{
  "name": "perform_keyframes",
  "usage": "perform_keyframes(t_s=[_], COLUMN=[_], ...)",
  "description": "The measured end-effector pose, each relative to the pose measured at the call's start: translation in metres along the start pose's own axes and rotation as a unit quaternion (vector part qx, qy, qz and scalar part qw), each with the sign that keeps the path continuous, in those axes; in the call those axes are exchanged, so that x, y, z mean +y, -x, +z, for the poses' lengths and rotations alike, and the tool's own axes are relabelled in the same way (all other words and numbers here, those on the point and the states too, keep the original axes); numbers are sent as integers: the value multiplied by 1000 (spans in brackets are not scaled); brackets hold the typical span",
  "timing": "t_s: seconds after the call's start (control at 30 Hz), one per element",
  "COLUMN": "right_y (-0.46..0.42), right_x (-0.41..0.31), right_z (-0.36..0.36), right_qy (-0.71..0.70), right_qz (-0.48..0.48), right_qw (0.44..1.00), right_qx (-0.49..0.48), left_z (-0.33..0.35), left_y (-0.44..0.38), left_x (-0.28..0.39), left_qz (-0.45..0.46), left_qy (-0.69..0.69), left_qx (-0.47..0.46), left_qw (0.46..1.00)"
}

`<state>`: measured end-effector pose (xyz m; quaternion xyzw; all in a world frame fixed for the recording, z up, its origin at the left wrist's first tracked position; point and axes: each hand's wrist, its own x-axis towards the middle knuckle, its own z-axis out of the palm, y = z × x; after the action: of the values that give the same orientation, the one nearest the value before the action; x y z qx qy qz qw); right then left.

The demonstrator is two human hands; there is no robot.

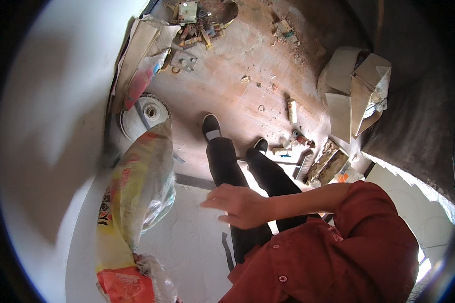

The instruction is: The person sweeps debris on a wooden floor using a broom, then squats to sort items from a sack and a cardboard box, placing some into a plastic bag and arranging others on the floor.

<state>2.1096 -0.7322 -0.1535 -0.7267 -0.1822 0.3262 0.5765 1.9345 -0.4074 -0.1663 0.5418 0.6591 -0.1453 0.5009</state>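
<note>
A long plastic sack (136, 189), yellow and clear with a red lower end, hangs along the left side. It bears printed writing. My left hand (137, 258) is mostly hidden by the bunched plastic; a small part of it shows where the sack is gathered. My right hand (242, 206) is in front of my body above my legs, slightly blurred, with fingers apart and nothing in them. A gap separates it from the sack. The sack's upper end overlaps a round, pale lid-like disc (131, 123) with a hole at its centre.
Flattened cardboard (142, 45) leans on the left wall. Beyond it lies a heap of scrap parts (197, 32) beside a metal plate (184, 60). An open cardboard box (337, 75) stands at right. A tube (292, 111), a brush (303, 165) and loose debris (288, 32) lie on the wooden floor.
</note>
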Motion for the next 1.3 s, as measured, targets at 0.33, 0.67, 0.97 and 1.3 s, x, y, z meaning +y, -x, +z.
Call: perform_keyframes(t_s=[0.33,0.67,0.97,1.3], right_y=[47,103,199,270], right_x=[35,90,132,165], right_z=[15,1,3,5], right_qy=[-44,-90,-111,-146], right_qz=[143,240,310,317], right_qw=[988,953,911,849], right_qx=[39,163,247,396], left_z=[7,51,64,54], left_y=[-119,-146,-72,30], left_x=[81,76,19,-42], left_qz=[70,87,88,70], left_qy=[-15,-102,-235,-432], left_qx=[55,74,70,42], left_qw=[996,988,966,898])
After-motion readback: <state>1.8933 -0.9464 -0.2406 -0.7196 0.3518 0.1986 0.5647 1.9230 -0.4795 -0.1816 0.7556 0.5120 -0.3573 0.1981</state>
